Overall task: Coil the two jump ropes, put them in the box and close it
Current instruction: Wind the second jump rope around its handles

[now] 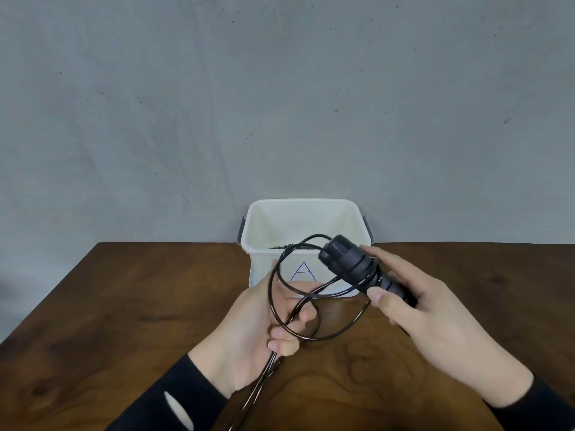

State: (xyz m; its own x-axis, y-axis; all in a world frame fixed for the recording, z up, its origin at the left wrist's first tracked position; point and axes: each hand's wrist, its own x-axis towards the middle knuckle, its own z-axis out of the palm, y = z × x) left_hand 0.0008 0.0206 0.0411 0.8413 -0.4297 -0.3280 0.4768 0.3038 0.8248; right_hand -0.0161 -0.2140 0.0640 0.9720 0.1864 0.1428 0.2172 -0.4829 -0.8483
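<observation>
Just near the open box (306, 227), the right hand (413, 309) is gripping both black handles (354, 269), cord wrapping them, while left hand (270, 321) fingers are pinching the trailing cord (280, 306) taut for coiling.

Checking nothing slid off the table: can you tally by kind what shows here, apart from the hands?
Jump rope handles, black, gripped together in the right hand: 2
Rope cord, black, looped through the left hand: 1
White box, open, marked A: 1
Lid: 0
Total: 4
</observation>
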